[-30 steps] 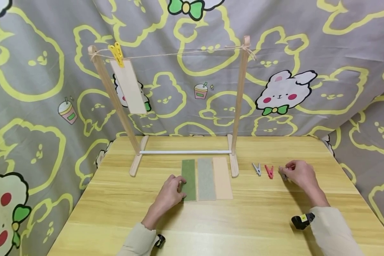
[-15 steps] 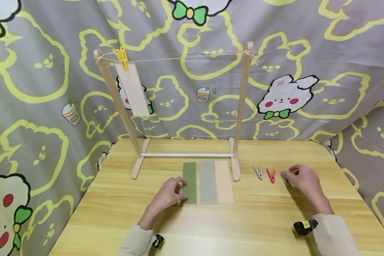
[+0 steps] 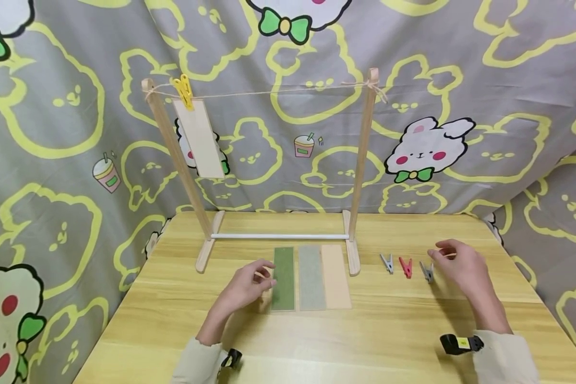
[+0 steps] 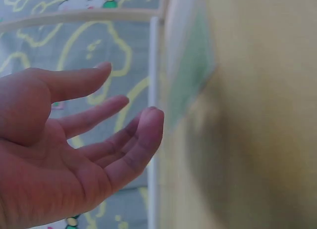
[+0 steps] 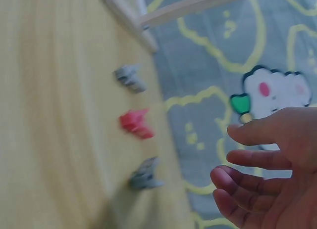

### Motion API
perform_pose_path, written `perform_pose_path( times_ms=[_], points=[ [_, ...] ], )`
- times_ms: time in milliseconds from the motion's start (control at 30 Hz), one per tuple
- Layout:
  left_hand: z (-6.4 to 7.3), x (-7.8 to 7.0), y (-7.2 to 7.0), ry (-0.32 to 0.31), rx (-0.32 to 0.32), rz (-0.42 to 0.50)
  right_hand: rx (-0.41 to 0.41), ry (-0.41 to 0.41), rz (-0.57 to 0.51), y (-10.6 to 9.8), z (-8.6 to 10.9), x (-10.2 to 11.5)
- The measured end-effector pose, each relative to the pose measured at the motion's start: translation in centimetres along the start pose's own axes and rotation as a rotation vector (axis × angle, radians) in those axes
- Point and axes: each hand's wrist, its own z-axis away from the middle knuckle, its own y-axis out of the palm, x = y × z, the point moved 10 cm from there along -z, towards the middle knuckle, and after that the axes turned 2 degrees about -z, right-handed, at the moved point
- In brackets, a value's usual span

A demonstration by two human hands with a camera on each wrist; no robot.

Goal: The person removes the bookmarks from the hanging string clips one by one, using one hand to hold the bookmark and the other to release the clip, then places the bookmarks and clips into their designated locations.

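Observation:
My left hand (image 3: 247, 285) hovers at the left edge of a flat green strip (image 3: 284, 280), fingers relaxed and holding nothing. In the left wrist view the fingers (image 4: 141, 145) are apart from the strip. A grey strip (image 3: 311, 277) and a peach strip (image 3: 336, 276) lie beside it. My right hand (image 3: 461, 266), fingers loosely bent and grasping nothing, is just right of a dark grey clothespin (image 3: 428, 273). A red clothespin (image 3: 406, 268) and a light grey clothespin (image 3: 388, 263) lie further left. The right wrist view shows a gap between the hand and all three.
A wooden frame (image 3: 362, 154) stands at the back of the table (image 3: 345, 341), with a string (image 3: 269, 93) tied across its posts. A yellow clothespin (image 3: 184, 93) holds a cream strip (image 3: 200, 140) on the string's left end. A patterned curtain (image 3: 249, 48) hangs behind.
My right hand has lifted away from the dark grey clothespin, which now lies on the table. My left hand has drawn slightly left from the green strip. The head view has shifted slightly.

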Motion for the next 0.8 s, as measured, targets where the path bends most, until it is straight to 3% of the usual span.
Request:
perform_pose_path(
  times_ms=[167,433,800],
  points=[
    [-0.2,-1.7,-2.3,0.054,-0.047,0.021,-0.070,-0.039,-0.017,-1.5,-0.1,2.2],
    [-0.2,-3.2,-4.9,0.108,-0.104,0.080,-0.102,-0.038,-0.068,-3.1,0.6,4.5],
    [-0.3,-5.6,-9.0,0.191,-0.194,0.190,-0.175,-0.096,-0.146,-4.6,0.9,8.3]
  ],
)
